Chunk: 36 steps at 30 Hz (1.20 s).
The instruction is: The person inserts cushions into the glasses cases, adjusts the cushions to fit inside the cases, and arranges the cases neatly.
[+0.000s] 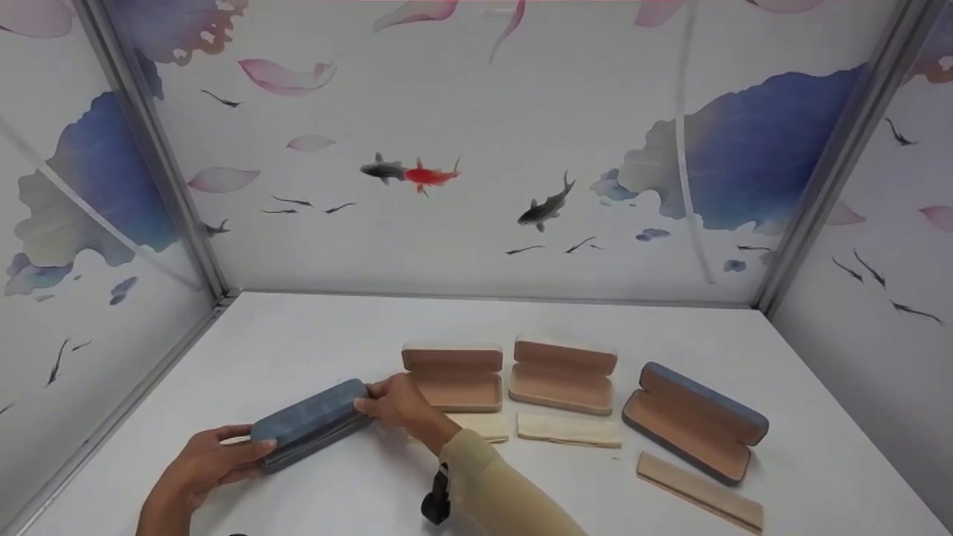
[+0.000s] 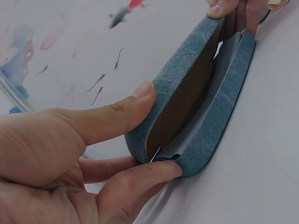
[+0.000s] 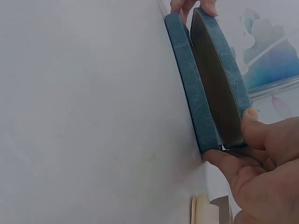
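A blue glasses case (image 1: 309, 418) with a marbled finish lies at a slant over the left part of the table, its lid partly raised. My left hand (image 1: 205, 463) grips its near left end. At the far right end my right hand (image 1: 402, 404) holds it, thumb on the lid. The left wrist view shows the left thumb on the lid (image 2: 175, 70) and fingers at the lower half (image 2: 205, 126). Between lid and base is a narrow gap, with a brown lid lining (image 3: 212, 88) and a grey-blue surface in the base.
Two open pale cases with brown linings, one left (image 1: 454, 392) and one right (image 1: 562, 388), stand at the centre. Before them lie folded cream cloths (image 1: 568, 430). An open blue case (image 1: 692, 435) and a folded tan cloth (image 1: 700, 491) lie right. Printed panels (image 1: 476, 268) enclose the white table (image 1: 313, 327).
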Motion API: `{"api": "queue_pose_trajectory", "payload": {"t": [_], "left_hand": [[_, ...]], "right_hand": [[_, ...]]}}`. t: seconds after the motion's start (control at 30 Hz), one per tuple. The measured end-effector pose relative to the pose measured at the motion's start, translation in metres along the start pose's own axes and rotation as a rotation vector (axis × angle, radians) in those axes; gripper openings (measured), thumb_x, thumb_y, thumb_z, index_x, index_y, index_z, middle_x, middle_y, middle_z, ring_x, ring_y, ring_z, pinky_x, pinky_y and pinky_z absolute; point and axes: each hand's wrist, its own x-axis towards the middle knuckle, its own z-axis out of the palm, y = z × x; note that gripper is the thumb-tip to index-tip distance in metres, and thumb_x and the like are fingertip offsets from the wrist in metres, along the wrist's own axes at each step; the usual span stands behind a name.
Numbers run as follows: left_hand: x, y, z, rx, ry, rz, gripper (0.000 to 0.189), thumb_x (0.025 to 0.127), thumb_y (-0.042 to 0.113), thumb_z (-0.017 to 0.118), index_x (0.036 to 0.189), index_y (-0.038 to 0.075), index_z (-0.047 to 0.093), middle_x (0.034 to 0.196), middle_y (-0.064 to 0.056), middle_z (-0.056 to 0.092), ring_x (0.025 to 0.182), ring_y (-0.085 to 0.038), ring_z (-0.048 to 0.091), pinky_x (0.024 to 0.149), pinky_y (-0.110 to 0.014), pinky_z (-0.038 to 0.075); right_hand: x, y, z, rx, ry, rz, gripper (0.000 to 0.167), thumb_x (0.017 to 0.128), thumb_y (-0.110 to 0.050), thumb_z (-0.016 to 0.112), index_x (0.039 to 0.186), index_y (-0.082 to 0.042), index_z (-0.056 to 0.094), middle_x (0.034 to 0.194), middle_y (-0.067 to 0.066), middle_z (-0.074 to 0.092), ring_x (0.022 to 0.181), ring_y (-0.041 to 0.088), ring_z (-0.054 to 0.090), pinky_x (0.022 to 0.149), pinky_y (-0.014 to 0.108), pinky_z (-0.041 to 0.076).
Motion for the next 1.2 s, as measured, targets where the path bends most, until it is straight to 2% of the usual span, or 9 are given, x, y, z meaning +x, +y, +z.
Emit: {"api": "queue_pose_trajectory", "payload": {"t": [0.1, 0.37, 0.53, 0.63, 0.8, 0.9, 1.03, 1.2], "left_hand": [[0.000, -0.001, 0.000, 0.006, 0.010, -0.009, 0.096, 0.082, 0.021, 0.085, 0.148, -0.017, 0.027, 0.129, -0.036, 0.053, 0.095, -0.019, 0.067, 0.085, -0.034, 0.060], [0.001, -0.005, 0.001, -0.001, 0.025, 0.017, 0.095, 0.078, 0.015, 0.087, 0.146, -0.017, 0.030, 0.130, -0.037, 0.054, 0.093, -0.016, 0.069, 0.083, -0.032, 0.060], [0.001, -0.008, 0.002, 0.000, 0.034, 0.019, 0.098, 0.074, 0.015, 0.089, 0.146, -0.016, 0.030, 0.138, -0.040, 0.048, 0.093, -0.016, 0.069, 0.083, -0.032, 0.060], [0.002, -0.009, 0.002, 0.024, 0.046, 0.026, 0.097, 0.074, 0.015, 0.089, 0.146, -0.016, 0.032, 0.140, -0.040, 0.047, 0.096, -0.018, 0.069, 0.082, -0.032, 0.060], [0.003, -0.006, 0.004, 0.079, 0.058, 0.020, 0.097, 0.073, 0.017, 0.091, 0.145, -0.016, 0.034, 0.139, -0.040, 0.049, 0.105, -0.029, 0.069, 0.082, -0.034, 0.061], [0.004, -0.004, 0.005, 0.101, 0.062, 0.023, 0.096, 0.073, 0.018, 0.090, 0.144, -0.016, 0.035, 0.138, -0.040, 0.050, 0.104, -0.030, 0.070, 0.081, -0.034, 0.061], [0.003, -0.003, 0.004, 0.061, 0.050, 0.032, 0.094, 0.075, 0.016, 0.089, 0.145, -0.016, 0.035, 0.139, -0.039, 0.050, 0.098, -0.021, 0.071, 0.081, -0.033, 0.061], [0.004, -0.005, 0.001, -0.016, 0.023, 0.010, 0.096, 0.075, 0.014, 0.088, 0.147, -0.016, 0.032, 0.135, -0.038, 0.052, 0.094, -0.015, 0.069, 0.083, -0.031, 0.060]], "right_hand": [[-0.001, 0.001, 0.001, 0.004, -0.001, 0.001, 0.040, 0.090, -0.020, 0.076, 0.126, -0.005, 0.068, 0.127, 0.009, 0.070, 0.099, 0.006, 0.059, 0.074, 0.021, 0.050], [-0.004, 0.006, 0.002, 0.021, 0.012, -0.026, 0.041, 0.088, -0.018, 0.078, 0.126, -0.006, 0.069, 0.126, 0.008, 0.071, 0.100, 0.004, 0.058, 0.076, 0.020, 0.047], [-0.005, 0.008, 0.003, 0.020, 0.014, -0.030, 0.039, 0.087, -0.016, 0.078, 0.125, -0.008, 0.070, 0.124, 0.007, 0.072, 0.111, 0.006, 0.061, 0.082, 0.023, 0.052], [-0.004, 0.009, 0.003, 0.018, 0.023, -0.039, 0.039, 0.086, -0.015, 0.079, 0.124, -0.007, 0.070, 0.123, 0.008, 0.072, 0.115, 0.009, 0.063, 0.084, 0.024, 0.053], [-0.003, 0.011, 0.004, 0.032, 0.035, -0.043, 0.040, 0.085, -0.011, 0.079, 0.124, -0.005, 0.070, 0.123, 0.009, 0.072, 0.118, 0.013, 0.064, 0.086, 0.025, 0.054], [-0.002, 0.013, 0.005, 0.056, 0.047, -0.052, 0.043, 0.085, -0.008, 0.079, 0.126, -0.002, 0.068, 0.126, 0.012, 0.070, 0.124, 0.018, 0.062, 0.091, 0.026, 0.055], [-0.001, 0.017, 0.006, 0.081, 0.062, -0.081, 0.046, 0.084, -0.004, 0.079, 0.128, 0.001, 0.066, 0.129, 0.014, 0.068, 0.130, 0.022, 0.059, 0.094, 0.027, 0.056], [-0.002, 0.018, 0.006, 0.088, 0.068, -0.075, 0.046, 0.083, -0.005, 0.080, 0.126, -0.001, 0.067, 0.128, 0.012, 0.069, 0.130, 0.020, 0.058, 0.090, 0.022, 0.054]]}}
